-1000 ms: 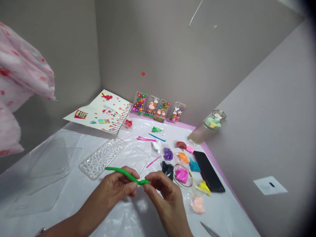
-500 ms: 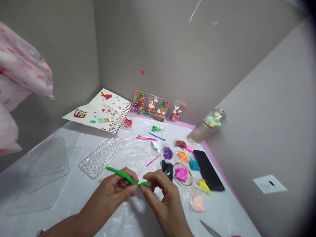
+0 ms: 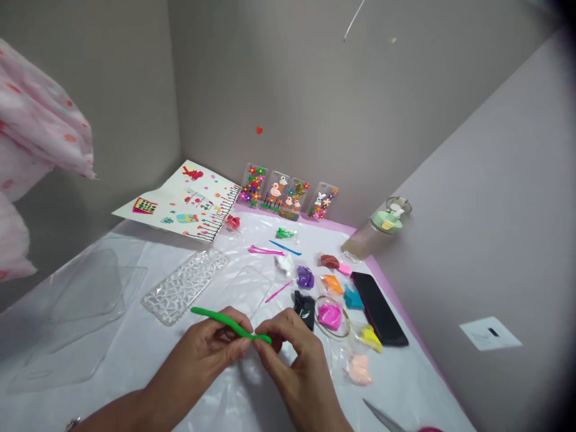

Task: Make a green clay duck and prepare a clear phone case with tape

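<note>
So I've got this bright green, skinny clay-like roll (image 3: 216, 315) up in front of me, over the white plastic-covered table (image 3: 252, 393). My left hand (image 3: 213, 345) is half curled, pinching it between thumb and fingers, with the long end poking out past my knuckles. My right hand (image 3: 294, 354) has thumb and forefinger pressed together on the short end, other fingers loosely bent. My fingertips are nearly touching. Just beyond is a clear flat plastic case (image 3: 246, 288), with a thin pink plastic stick (image 3: 279, 292) near it.
</note>
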Motion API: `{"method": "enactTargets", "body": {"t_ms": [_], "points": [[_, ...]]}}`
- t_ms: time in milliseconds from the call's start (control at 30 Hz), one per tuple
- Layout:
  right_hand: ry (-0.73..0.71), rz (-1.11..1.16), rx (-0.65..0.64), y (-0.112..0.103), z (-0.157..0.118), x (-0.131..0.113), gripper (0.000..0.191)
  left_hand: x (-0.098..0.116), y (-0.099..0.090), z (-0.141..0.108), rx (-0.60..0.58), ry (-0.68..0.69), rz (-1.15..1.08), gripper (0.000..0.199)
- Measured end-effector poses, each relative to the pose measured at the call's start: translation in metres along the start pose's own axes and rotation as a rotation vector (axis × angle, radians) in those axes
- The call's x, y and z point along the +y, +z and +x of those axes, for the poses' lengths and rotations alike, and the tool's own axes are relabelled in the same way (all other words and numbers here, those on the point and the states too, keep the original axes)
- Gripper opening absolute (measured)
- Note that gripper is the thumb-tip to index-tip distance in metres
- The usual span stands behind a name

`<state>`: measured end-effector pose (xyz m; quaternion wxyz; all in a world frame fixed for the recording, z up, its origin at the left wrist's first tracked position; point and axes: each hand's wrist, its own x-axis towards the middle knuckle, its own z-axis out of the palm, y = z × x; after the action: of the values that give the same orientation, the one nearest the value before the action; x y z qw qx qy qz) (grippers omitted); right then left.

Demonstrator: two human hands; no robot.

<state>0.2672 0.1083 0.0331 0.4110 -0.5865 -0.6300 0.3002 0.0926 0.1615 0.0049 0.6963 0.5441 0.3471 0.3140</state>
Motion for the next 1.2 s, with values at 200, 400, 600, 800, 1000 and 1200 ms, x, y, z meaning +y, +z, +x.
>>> {"method": "enactTargets", "body": {"t_ms": [200,400,600,800,1000,1200], "points": [[0.052,0.067,0.023,0.001,0.000,0.002,0.009,0.000,-0.002,-0.001,0.022,0.025,0.023,0.025],[0.138,0.198,0.012,-0.001,0.000,0.003,0.006,0.002,-0.003,0.000,0.069,0.004,0.033,0.027],[-0.001,0.062,0.039,-0.002,0.000,0.003,0.008,-0.003,-0.001,-0.002,0.016,0.015,0.016,0.024],[-0.236,-0.106,0.042,0.000,-0.003,0.004,0.027,-0.010,-0.002,0.000,0.006,0.036,0.005,0.024],[-0.294,-0.185,0.097,0.002,-0.005,0.005,0.015,-0.015,-0.002,-0.001,-0.042,0.072,0.008,0.018],[-0.269,-0.070,0.002,0.000,-0.003,-0.001,0.025,-0.008,-0.001,-0.002,-0.051,0.028,-0.040,0.024]]}}
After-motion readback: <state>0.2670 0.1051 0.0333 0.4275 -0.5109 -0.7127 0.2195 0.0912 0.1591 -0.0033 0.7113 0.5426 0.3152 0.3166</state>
